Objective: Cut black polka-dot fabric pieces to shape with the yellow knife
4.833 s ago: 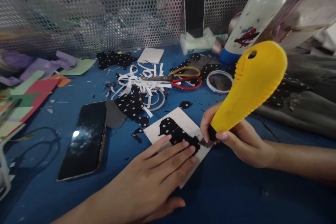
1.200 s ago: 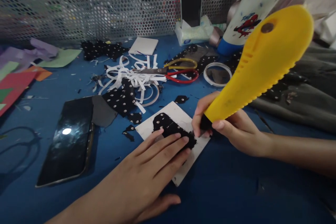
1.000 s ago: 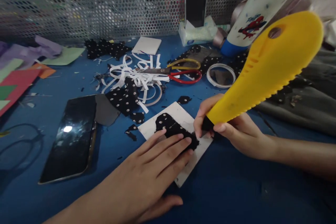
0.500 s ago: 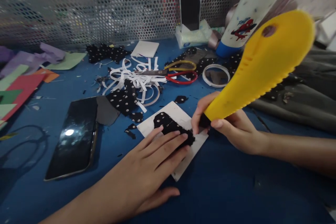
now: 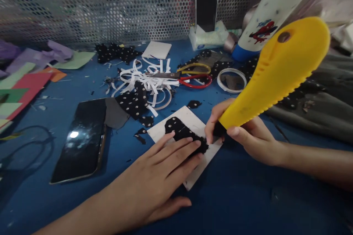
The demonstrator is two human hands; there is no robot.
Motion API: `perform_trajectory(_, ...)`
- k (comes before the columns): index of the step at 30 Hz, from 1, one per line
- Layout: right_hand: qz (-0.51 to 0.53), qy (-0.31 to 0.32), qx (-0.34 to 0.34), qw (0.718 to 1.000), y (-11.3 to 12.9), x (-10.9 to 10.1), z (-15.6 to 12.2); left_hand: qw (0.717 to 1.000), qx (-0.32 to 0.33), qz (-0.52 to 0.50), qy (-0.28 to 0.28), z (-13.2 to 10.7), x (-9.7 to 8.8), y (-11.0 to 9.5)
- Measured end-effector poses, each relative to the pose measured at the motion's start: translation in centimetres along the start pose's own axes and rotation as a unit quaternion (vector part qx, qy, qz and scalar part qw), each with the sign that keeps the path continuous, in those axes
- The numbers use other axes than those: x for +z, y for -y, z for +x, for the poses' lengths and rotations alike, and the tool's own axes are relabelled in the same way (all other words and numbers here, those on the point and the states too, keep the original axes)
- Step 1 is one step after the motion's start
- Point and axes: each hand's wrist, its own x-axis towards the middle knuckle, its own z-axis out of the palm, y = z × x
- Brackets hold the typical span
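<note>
Yellow handle (image 5: 278, 73) leans farther right than at first; right grip (image 5: 256, 143) nearer dotted black cloth (image 5: 180, 128).

Left fingers (image 5: 180, 156) rest on dotted cloth (image 5: 179, 128); right fingers (image 5: 242, 137) grip yellow handle (image 5: 275, 77)

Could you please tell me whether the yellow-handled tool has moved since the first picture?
Yes: the yellow-handled tool now reaches farther right in view, judged against the white ring.
</note>
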Motion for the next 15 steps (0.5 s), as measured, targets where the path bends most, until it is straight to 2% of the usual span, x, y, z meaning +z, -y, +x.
perform_trajectory(6, 0.006, -0.026, 0.032, 0.999, -0.29, 0.01, -0.03, 1.0, -0.003, -0.015, -0.005, 0.0, -0.08, -0.14)
perform_trajectory(15, 0.016, -0.009, 0.048, 0.999, -0.29, -0.04, 0.06, 0.999, -0.008, -0.036, -0.023, -0.03, -0.16, -0.04)
